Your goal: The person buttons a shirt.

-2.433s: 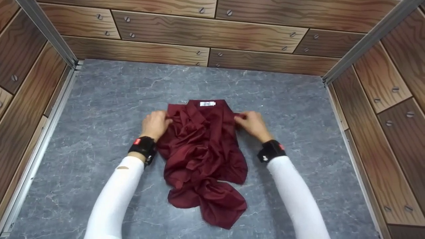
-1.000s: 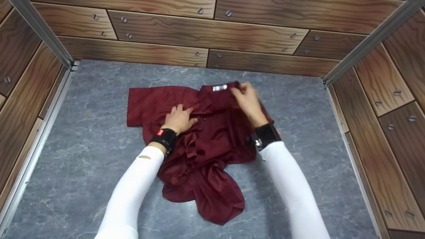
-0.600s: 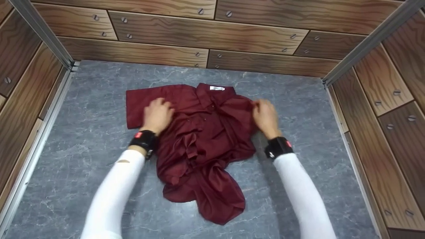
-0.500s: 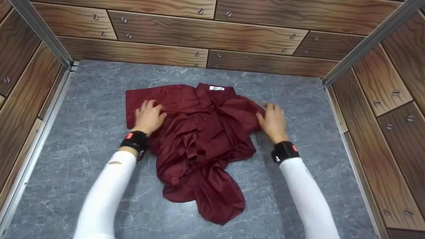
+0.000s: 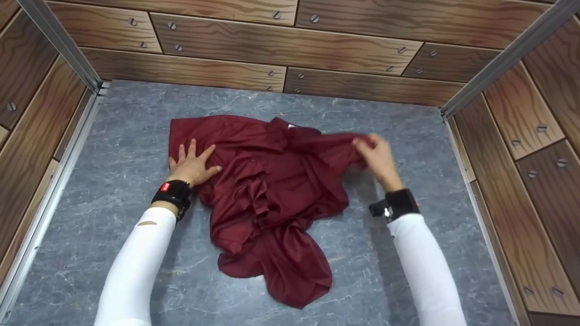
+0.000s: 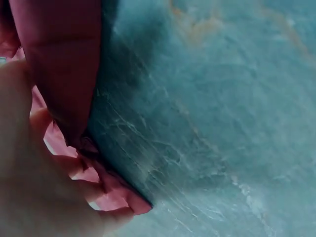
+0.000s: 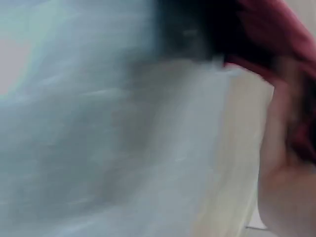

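Your dark red shirt [image 5: 292, 181] lies rumpled near the middle of the grey marbled surface [image 5: 430, 163], its collar [image 5: 276, 136] at 12 o'clock with only a sliver of white label [image 5: 291, 126] showing, and its bunched hem [image 5: 299, 276] trailing to 6 o'clock. Your left hand [image 5: 188, 169] rests on the cloth at about 10 o'clock, fingers and thumb spread well apart, pressing on the shirt's sleeve on that side; the left wrist view shows those fingertips touching the folds at the fabric's edge. Your right hand [image 5: 379, 156], at 2 o'clock, pinches the other sleeve [image 5: 342, 144] between thumb and fingers, and the cloth stretches from there toward the collar; the right wrist view is too blurred to tell how each finger lies. Ruffled folds [image 5: 256, 199] sit between your hands, toward 7 o'clock on the shirt. You wear 2 black wrist straps [image 5: 173, 194] and 2 white sleeves [image 5: 129, 271]; the left one has a small slit [image 5: 147, 223] near its cuff. Wood-grain walls [image 5: 217, 36] stand at 9, 12 and 3 o'clock, with metal rails [image 5: 61, 45] at the 10 and 2 o'clock corners.
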{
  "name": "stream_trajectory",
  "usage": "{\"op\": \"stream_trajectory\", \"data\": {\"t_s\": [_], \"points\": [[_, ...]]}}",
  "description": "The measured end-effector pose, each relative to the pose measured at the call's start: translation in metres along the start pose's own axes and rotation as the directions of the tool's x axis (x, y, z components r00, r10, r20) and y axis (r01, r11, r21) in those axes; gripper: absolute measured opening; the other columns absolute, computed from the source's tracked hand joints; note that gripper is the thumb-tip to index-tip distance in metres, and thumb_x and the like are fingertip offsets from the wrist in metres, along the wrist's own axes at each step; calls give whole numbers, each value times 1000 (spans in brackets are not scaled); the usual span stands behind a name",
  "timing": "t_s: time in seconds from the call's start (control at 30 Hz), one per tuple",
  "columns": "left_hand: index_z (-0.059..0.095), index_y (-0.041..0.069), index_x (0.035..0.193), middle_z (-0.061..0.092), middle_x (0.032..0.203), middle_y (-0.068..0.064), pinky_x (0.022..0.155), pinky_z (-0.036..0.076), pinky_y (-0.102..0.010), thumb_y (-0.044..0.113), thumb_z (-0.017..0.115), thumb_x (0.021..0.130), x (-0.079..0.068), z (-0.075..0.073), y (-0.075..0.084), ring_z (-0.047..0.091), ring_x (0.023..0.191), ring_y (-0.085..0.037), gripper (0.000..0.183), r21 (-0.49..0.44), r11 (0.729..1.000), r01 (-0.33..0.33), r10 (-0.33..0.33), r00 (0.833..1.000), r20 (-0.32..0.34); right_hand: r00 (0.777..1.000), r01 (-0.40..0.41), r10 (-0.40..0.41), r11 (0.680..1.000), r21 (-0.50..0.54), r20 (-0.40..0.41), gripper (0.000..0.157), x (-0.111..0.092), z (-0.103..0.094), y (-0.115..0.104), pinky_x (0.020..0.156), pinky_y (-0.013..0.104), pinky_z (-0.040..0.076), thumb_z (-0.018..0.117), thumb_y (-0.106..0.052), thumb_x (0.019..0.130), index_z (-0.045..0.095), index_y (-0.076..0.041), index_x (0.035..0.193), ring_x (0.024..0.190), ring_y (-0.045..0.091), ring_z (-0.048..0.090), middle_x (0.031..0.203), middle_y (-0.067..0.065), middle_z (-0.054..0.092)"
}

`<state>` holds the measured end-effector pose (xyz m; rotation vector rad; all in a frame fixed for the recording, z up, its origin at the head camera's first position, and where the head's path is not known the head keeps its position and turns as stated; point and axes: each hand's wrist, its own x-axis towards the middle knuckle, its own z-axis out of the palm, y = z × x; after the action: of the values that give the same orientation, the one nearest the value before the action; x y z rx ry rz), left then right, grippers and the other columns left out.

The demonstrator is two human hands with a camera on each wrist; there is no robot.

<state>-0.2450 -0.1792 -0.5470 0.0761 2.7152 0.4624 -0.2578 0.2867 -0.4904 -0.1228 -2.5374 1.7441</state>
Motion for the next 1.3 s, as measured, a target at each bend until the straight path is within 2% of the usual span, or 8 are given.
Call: {"op": "stream_trajectory", "data": {"t_s": [0.17, 0.33, 0.43, 0.63, 0.8, 1.07, 1.2, 1.3], "points": [[10, 30, 143, -9, 146, -20, 91, -1, -70, 59, 40, 84, 11, -5, 3, -12, 129, -47, 73, -49, 999, 21, -22, 1000, -22, 992, -97, 128, 809, 579, -13, 47, 25, -1, -31, 79, 34, 46, 60, -25, 84, 40, -6, 122, 96, 22, 56, 115, 12, 51], [34, 11, 134, 18, 140, -26, 94, 13, -66, 50, 49, 84, 8, -1, 2, 12, 128, -46, 66, -85, 996, -9, -17, 954, -299, 981, -191, 190, 981, 37, 34, 65, 17, 11, -8, 85, 39, 40, 43, -48, 88, 30, -2, 132, 108, 31, 46, 124, 20, 42], [54, 2, 102, 44, 112, -23, 82, 33, -56, 47, 50, 85, -4, 0, 3, 43, 106, -42, 48, -51, 998, -47, 20, 899, -438, 970, -160, 208, 937, -312, 127, 67, -1, 17, 13, 83, 39, 41, 40, -56, 86, 44, 0, 122, 100, 29, 50, 114, 18, 51], [53, 13, 62, 51, 63, -8, 46, 38, -39, 76, 31, 74, -37, 1, 17, 53, 59, -27, 68, -40, 999, -34, 27, 985, -172, 949, -50, 181, 894, -446, 256, 45, -24, 20, 33, 68, 34, 45, 57, -44, 81, 58, -4, 102, 80, 22, 55, 92, 11, 58], [55, 13, 81, 53, 68, -1, 52, 40, -33, 61, 63, 67, -45, 15, 37, 52, 62, -19, 50, -155, 971, -180, 165, 981, -104, 954, -117, 191, 948, -297, 231, 31, -26, 22, 22, 49, 31, 47, 54, -27, 86, 51, -3, 106, 51, 14, 54, 84, 11, 54], [48, 11, 118, 56, 105, -12, 79, 44, -44, 6, 65, 73, -20, 37, 64, 55, 97, -31, 48, -186, 908, -376, 274, 868, -415, 995, 6, -30, 969, 247, 94, 48, -20, 51, -42, 49, 28, 47, 62, -21, 83, 42, -5, 123, 66, 17, 57, 108, 17, 52], [43, 10, 126, 45, 110, -15, 78, 41, -46, 0, 59, 72, -8, 36, 76, 48, 98, -35, 58, -93, 928, -361, 235, 760, -607, 985, 106, -93, 991, -84, 148, 62, -21, 68, -48, 89, 40, 41, 57, -30, 85, 29, -6, 135, 113, 28, 46, 129, 20, 42], [49, 9, 117, 43, 110, -16, 74, 37, -47, 5, 58, 69, -10, 34, 87, 44, 96, -36, 49, 44, 934, -353, 280, 655, -702, 961, 270, -266, 836, -478, 78, 55, -30, 75, -37, 94, 37, 35, 57, -30, 83, 39, -5, 128, 113, 27, 45, 123, 14, 46]]}}
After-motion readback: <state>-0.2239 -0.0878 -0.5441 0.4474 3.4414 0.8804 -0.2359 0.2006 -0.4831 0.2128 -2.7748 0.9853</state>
